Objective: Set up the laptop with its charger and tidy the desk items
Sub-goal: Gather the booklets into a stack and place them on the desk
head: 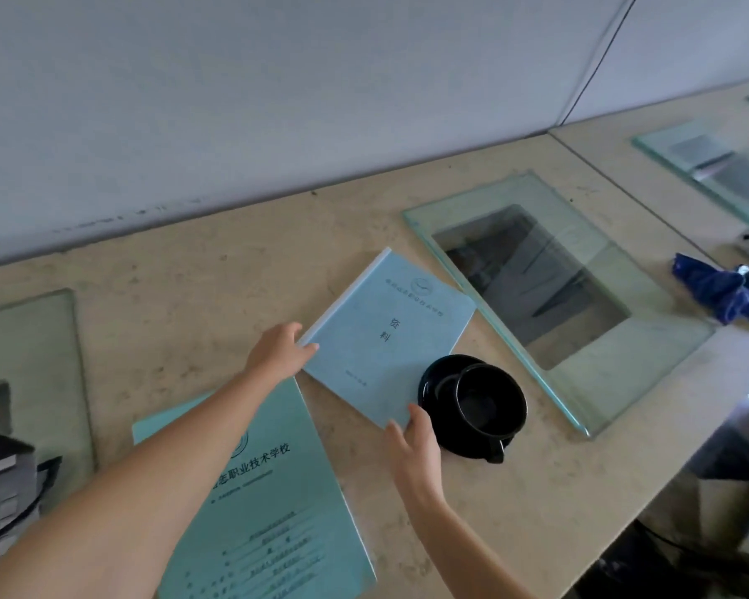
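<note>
A light blue booklet (385,335) lies tilted on the beige desk (217,287). My left hand (277,350) grips its left corner near the white spine. At the booklet's near corner, my right hand (416,438) holds the edge with thumb on top. A larger teal booklet (273,503) lies closer to me, partly under my left forearm. A black cup (489,399) stands on a black saucer (433,382) just right of the blue booklet, touching my right hand's side. At the far left edge, a laptop (1,490) with grey keys and a dark lid shows only in part.
Glass panels are set in the desk: one (554,287) right of the cup, one (27,361) at the left, another (718,166) at the far right. A blue folded cloth-like object (723,287) lies at the right edge. A grey partition wall (277,101) stands behind the desk.
</note>
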The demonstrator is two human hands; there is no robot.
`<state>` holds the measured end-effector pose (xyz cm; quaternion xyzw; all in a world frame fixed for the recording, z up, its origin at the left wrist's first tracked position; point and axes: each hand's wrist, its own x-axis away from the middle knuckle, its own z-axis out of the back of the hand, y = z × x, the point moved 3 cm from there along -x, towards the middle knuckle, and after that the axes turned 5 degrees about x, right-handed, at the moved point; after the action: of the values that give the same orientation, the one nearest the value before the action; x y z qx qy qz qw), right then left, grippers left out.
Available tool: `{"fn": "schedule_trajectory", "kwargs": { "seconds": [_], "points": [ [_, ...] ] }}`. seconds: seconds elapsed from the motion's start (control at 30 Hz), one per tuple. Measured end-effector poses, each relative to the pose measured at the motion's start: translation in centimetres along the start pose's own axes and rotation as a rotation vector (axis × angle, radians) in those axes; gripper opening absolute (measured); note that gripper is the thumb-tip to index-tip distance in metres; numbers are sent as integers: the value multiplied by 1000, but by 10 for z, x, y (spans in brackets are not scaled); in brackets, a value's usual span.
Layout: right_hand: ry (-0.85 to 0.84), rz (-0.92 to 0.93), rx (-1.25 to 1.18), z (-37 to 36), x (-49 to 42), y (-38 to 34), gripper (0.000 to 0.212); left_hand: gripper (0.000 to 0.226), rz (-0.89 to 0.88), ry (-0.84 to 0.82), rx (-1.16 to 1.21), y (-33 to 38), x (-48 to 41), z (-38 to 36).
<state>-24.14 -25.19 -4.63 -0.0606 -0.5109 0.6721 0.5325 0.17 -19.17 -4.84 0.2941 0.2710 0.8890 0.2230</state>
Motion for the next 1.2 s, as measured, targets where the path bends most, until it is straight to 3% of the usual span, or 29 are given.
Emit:
{"fn": "schedule_trajectory", "kwargs": {
  "seconds": [0.1,0.43,0.63,0.8,0.93,1.1,1.2],
  "points": [
    [-21,-3,-17,-7,-2,-6,54,44,-3,-28,-55,8,-20,-12],
    [-2,-1,-41,-18,-4,-10,55,39,70,106,-27,11,-47,-19],
    [16,-8,-104,-18,-17,-15,57,45,104,18,82,12,-59,-10],
    [27,-46,-164,-23,-33,-21,60,34,-20,-60,214,21,-57,13],
    [-21,-51,-200,-32,-49,-31,54,19,-121,54,340,28,-41,39],
    [-55,-95,-305,-41,-68,-52,48,22,-187,174,495,26,-7,71],
    [-198,-115,-330,-51,-77,-68,32,16,-217,233,628,16,21,86]
  ]
}}
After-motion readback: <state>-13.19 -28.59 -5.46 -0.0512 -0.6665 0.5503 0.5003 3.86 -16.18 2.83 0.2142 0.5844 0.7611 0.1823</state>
